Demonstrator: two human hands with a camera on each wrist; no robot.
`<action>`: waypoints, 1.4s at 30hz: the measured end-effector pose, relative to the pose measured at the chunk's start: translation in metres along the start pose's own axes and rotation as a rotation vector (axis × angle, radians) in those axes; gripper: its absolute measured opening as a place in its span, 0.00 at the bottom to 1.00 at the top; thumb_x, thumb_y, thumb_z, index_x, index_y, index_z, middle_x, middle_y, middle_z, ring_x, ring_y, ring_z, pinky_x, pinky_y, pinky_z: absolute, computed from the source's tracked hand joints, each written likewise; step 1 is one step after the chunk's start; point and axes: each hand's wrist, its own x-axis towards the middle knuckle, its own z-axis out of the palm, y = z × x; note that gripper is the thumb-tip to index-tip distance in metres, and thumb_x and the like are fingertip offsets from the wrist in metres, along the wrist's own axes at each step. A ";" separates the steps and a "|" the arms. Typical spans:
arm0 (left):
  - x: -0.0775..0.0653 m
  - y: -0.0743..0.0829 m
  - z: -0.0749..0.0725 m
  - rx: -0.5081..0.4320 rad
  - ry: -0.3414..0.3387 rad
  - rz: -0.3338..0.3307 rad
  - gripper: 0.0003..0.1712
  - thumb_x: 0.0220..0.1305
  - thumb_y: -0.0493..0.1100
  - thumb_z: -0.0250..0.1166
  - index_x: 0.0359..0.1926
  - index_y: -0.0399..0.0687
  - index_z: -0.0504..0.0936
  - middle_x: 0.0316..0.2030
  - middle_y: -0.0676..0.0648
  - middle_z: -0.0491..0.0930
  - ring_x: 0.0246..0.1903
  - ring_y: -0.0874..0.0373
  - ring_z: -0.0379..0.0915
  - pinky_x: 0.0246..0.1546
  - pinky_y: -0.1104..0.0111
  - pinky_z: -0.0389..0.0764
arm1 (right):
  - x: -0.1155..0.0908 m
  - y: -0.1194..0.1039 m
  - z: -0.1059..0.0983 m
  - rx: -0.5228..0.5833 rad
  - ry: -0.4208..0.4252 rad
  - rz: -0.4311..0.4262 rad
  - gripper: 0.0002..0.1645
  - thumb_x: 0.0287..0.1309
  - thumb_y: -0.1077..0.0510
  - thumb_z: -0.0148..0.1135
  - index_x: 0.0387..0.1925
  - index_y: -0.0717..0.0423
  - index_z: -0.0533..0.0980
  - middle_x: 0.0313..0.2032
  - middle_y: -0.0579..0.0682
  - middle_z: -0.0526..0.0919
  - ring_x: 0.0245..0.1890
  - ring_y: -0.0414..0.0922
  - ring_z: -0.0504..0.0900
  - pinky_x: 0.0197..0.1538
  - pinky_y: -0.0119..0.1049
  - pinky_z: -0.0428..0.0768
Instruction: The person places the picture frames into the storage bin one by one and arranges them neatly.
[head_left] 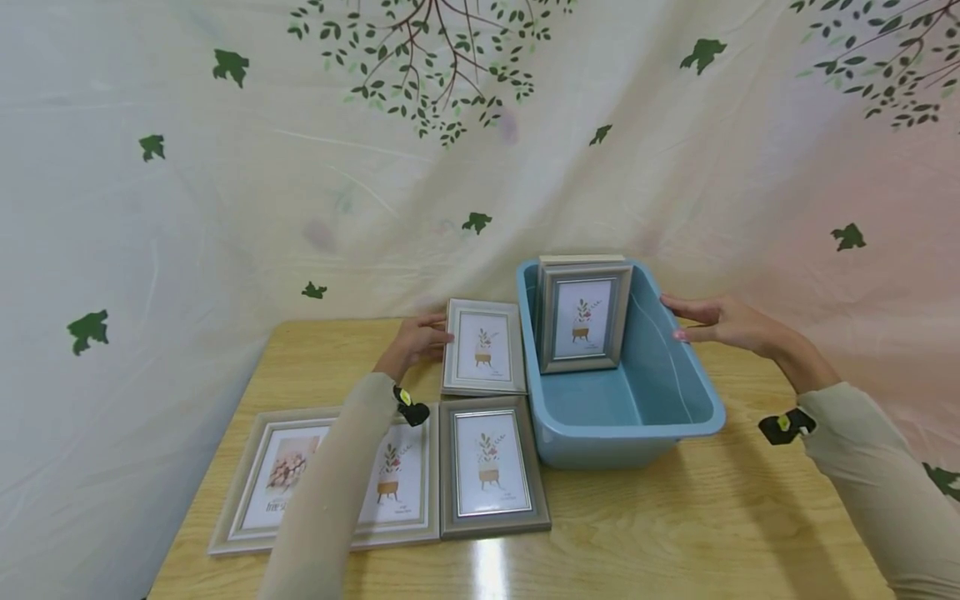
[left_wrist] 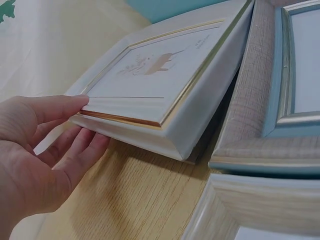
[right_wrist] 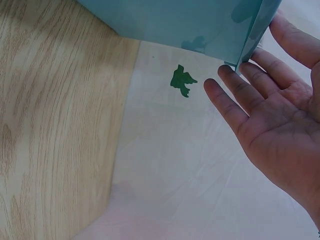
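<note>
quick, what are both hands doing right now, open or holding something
Left hand: closed, pinching the edge of the white frame.
Right hand: open, touching the tub.

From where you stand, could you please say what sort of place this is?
Probably a staged tabletop workspace: a wood-look table, a printed backdrop, and a blue bin holding picture frames.

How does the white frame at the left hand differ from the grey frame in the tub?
Colour: the white frame has a pale border; the grey frame a darker one.
Place and pose: the white frame lies face up beside the tub; the grey frame stands inside it.
Contact: the left hand pinches the white frame's edge; neither hand touches the grey frame.
Shared: both are rectangular and show a potted plant.
</note>
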 end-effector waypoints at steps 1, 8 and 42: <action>-0.001 0.000 0.000 -0.003 -0.001 0.005 0.35 0.62 0.25 0.66 0.71 0.41 0.72 0.65 0.35 0.75 0.38 0.59 0.83 0.52 0.59 0.87 | 0.000 0.000 0.000 0.001 0.000 -0.001 0.45 0.68 0.51 0.65 0.79 0.54 0.55 0.78 0.60 0.54 0.75 0.72 0.56 0.66 0.77 0.60; -0.003 -0.002 -0.003 -0.009 -0.004 0.042 0.36 0.62 0.26 0.67 0.71 0.47 0.74 0.63 0.38 0.76 0.38 0.60 0.83 0.55 0.56 0.85 | 0.001 0.000 0.001 -0.006 0.002 -0.003 0.45 0.68 0.50 0.65 0.79 0.53 0.55 0.78 0.60 0.54 0.74 0.72 0.57 0.65 0.78 0.60; -0.021 0.007 -0.018 -0.063 0.018 0.268 0.35 0.59 0.21 0.66 0.68 0.38 0.75 0.58 0.38 0.79 0.37 0.62 0.84 0.39 0.68 0.88 | -0.001 0.001 0.002 0.034 -0.009 -0.020 0.46 0.68 0.52 0.64 0.79 0.57 0.53 0.77 0.63 0.53 0.74 0.73 0.54 0.66 0.79 0.58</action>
